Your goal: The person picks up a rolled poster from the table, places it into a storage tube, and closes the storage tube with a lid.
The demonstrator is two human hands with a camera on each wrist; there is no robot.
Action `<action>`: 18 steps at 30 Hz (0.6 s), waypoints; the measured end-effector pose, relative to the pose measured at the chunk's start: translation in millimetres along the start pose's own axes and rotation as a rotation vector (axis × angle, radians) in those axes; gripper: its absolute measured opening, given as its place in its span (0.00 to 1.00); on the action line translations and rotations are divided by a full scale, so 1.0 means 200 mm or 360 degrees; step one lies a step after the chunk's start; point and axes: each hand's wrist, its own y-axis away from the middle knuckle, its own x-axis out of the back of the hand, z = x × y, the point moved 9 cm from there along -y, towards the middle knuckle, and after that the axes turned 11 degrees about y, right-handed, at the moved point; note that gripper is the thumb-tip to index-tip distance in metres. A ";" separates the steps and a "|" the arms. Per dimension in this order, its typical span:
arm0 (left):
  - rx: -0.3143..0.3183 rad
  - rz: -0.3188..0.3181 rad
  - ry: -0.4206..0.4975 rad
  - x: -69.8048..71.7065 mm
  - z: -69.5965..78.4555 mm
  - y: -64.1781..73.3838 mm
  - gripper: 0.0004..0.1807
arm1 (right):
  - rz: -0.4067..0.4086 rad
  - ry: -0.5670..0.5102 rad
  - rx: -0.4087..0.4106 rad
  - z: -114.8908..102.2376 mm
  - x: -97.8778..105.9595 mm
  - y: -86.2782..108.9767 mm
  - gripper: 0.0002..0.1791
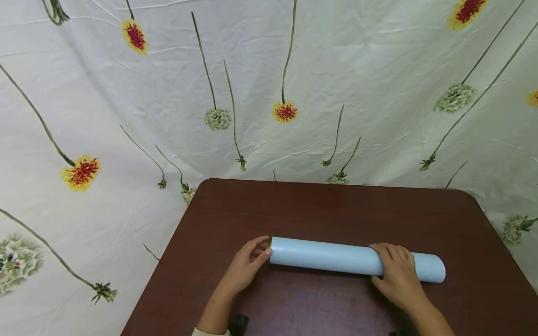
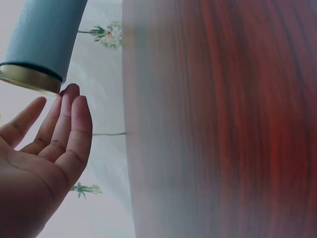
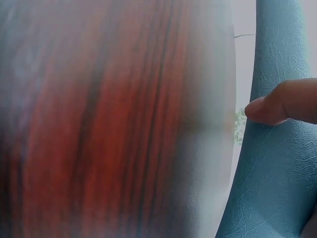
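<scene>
A long light blue tube (image 1: 325,255) lies across the table, its surface finely creased in the right wrist view. Its left end carries a gold rim (image 2: 29,78). My right hand (image 1: 397,275) grips the tube right of its middle, fingers over the top and thumb (image 3: 270,109) along the near side. At the left end, my left hand (image 1: 245,266) holds its fingers loosely extended around the gold rim, with the fingertips (image 2: 72,90) right at its edge. The left palm faces that end and grasps nothing.
The dark reddish-brown table (image 1: 319,210) has rounded far corners. Behind it hangs a pale cloth (image 1: 252,84) printed with flowers, which also runs down along the left side. A small black object (image 1: 239,323) shows beside the left wrist.
</scene>
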 end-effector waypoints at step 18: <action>0.0154 -0.0026 0.0623 -0.09 0.01 -0.02 0.16 | -0.0003 -0.0043 0.0014 -0.08 -0.03 0.00 0.45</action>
